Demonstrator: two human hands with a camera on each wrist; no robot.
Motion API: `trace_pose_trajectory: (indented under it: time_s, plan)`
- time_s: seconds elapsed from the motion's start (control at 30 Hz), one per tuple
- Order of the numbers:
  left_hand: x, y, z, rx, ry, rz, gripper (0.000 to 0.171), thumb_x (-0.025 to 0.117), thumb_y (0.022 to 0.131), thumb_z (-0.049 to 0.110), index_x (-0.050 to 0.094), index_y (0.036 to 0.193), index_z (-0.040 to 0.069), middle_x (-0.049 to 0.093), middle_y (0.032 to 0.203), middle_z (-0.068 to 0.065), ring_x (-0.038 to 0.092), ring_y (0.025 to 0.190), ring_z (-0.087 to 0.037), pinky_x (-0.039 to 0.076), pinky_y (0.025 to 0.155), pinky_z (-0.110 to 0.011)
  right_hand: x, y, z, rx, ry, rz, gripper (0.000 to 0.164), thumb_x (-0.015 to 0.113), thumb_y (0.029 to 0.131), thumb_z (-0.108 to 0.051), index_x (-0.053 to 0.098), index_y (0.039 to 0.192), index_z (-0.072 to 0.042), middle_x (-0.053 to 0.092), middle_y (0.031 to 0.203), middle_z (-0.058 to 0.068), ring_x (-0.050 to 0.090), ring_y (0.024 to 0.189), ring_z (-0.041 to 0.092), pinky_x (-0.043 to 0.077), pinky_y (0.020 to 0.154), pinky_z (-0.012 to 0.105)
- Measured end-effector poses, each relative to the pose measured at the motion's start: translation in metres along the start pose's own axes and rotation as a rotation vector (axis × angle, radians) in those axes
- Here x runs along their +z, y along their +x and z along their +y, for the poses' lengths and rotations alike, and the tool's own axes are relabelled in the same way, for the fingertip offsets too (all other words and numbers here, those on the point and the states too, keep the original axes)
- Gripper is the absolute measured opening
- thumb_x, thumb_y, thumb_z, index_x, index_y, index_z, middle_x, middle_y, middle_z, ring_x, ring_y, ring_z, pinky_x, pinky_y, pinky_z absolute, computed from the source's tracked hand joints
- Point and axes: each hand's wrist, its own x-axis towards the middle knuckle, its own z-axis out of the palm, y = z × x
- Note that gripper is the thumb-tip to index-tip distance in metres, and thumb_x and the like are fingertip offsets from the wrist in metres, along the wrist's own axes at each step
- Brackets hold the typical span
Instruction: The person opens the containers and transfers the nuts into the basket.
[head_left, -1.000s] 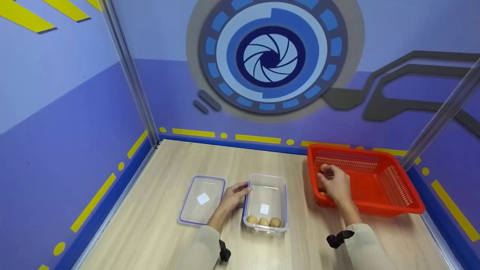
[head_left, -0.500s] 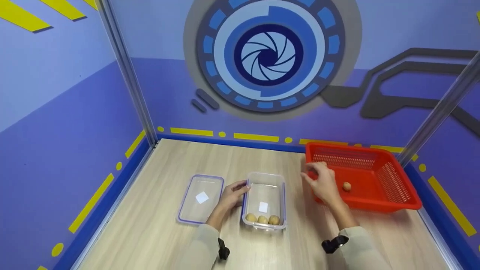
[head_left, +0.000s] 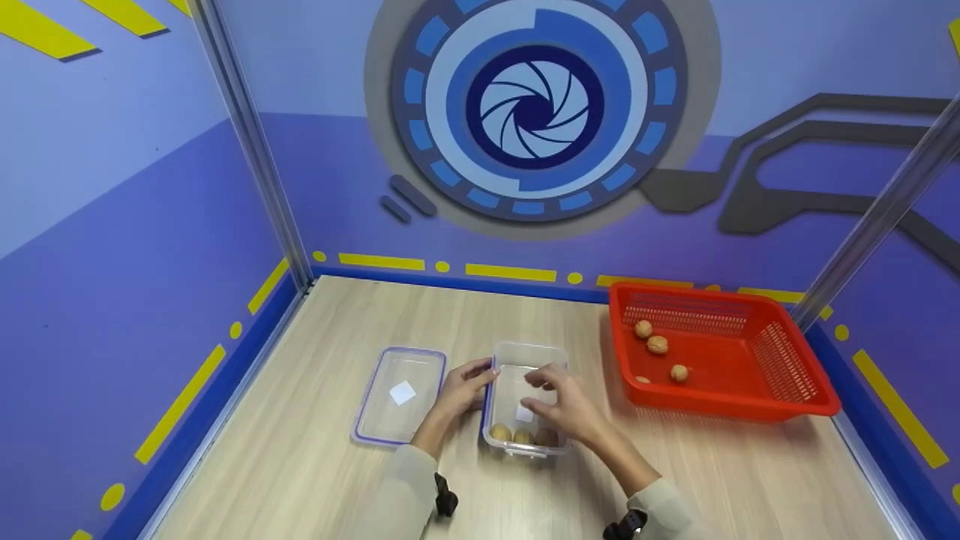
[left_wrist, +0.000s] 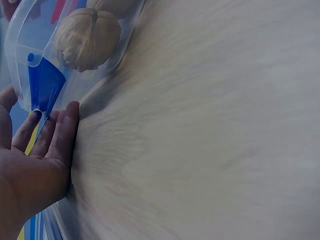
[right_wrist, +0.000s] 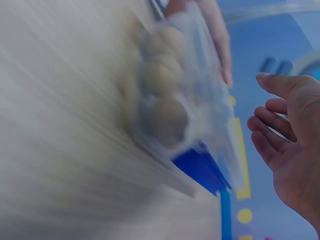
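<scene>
While the left hand (head_left: 459, 390) is steadying the clear box (head_left: 525, 351), the right hand (head_left: 566, 401) is hovering over it

Since three walnuts (head_left: 523, 437) are sitting in a row along the near end of the box and four more walnuts (head_left: 657, 345) are lying in the red basket (head_left: 731, 367) (one is half hiding behind the near-left rim), I'm guessing we're looking at a transfer, basket to box, at the release end of a trip.

As for grip: the left hand is holding the side wall, thumb at the rim, fingers resting by the blue latch (left_wrist: 45, 82). The right hand is hanging loose, with a wide gap between thumb and fingertips. I'm not seeing a walnut in it, and the right wrist view is showing the palm side with nothing there either, though the box behind is blurring.

If I'm reading this right, the next move is calling for the right hand to lift clear of the wall, head back to the basket and close round one walnut. The one lying apart from the others is looking like the easiest pick. Meanwhile the left hand is best off holding the box put. The lid (head_left: 400, 411) is lying flat off to the left, so closing up is probably waiting until the basket is done.
</scene>
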Motion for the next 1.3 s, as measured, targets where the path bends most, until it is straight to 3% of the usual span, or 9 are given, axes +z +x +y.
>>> trace_pose_trajectory:
  time_s: [0.23, 0.43, 0.7, 0.97, 1.1, 1.3]
  plan:
    - [-0.001, 0.000, -0.001, 0.033, 0.058, -0.008, 0.044, 0.070, 0.103, 0.017, 0.063, 0.141, -0.004, 0.067, 0.137, -0.024, 0.065, 0.120, -0.026, 0.054, 0.103, -0.040, 0.027, -0.004, -0.008, -0.019, 0.015, -0.128, 0.030, 0.086, 0.090, -0.014, 0.073, 0.114, -0.001, 0.072, 0.109, 0.015, 0.070, 0.101, 0.030, 0.060, 0.091, 0.048]
    - [-0.001, 0.002, 0.000, 0.057, 0.070, 0.006, 0.046, 0.072, 0.102, 0.019, 0.064, 0.139, -0.005, 0.067, 0.137, -0.024, 0.063, 0.125, -0.030, 0.049, 0.108, -0.040, 0.036, -0.001, -0.006, -0.069, -0.001, -0.201, 0.030, 0.087, 0.090, -0.020, 0.075, 0.108, 0.000, 0.073, 0.102, 0.016, 0.069, 0.096, 0.030, 0.059, 0.088, 0.042]
    - [-0.001, 0.001, -0.001, 0.068, 0.091, 0.010, 0.048, 0.074, 0.100, 0.022, 0.065, 0.138, -0.006, 0.068, 0.135, -0.024, 0.064, 0.126, -0.033, 0.048, 0.111, -0.046, 0.042, -0.002, -0.005, -0.105, -0.066, -0.238, 0.026, 0.088, 0.086, -0.012, 0.076, 0.104, 0.002, 0.075, 0.098, 0.014, 0.072, 0.092, 0.028, 0.061, 0.085, 0.039]
    - [0.000, 0.000, 0.000, 0.029, 0.082, -0.001, 0.048, 0.074, 0.101, 0.023, 0.065, 0.140, -0.003, 0.069, 0.136, -0.020, 0.064, 0.124, -0.028, 0.052, 0.106, -0.040, 0.042, -0.002, -0.005, -0.092, -0.090, -0.273, 0.018, 0.085, 0.089, -0.013, 0.078, 0.099, -0.001, 0.077, 0.095, 0.009, 0.074, 0.089, 0.024, 0.061, 0.082, 0.036]
    - [0.000, 0.000, 0.001, 0.046, 0.069, -0.021, 0.048, 0.073, 0.102, 0.021, 0.063, 0.141, -0.005, 0.068, 0.136, -0.023, 0.064, 0.123, -0.030, 0.053, 0.105, -0.041, 0.042, 0.000, -0.005, -0.084, -0.105, -0.293, 0.013, 0.084, 0.089, -0.013, 0.078, 0.095, -0.004, 0.077, 0.091, 0.007, 0.073, 0.085, 0.022, 0.061, 0.079, 0.034]
    - [-0.001, -0.001, 0.000, 0.029, 0.083, -0.005, 0.050, 0.074, 0.101, 0.023, 0.063, 0.141, -0.004, 0.067, 0.137, -0.023, 0.065, 0.124, -0.032, 0.053, 0.106, -0.043, 0.043, 0.000, -0.005, -0.067, -0.082, -0.327, 0.009, 0.083, 0.090, -0.010, 0.078, 0.094, -0.004, 0.077, 0.089, 0.007, 0.075, 0.083, 0.024, 0.063, 0.077, 0.040]
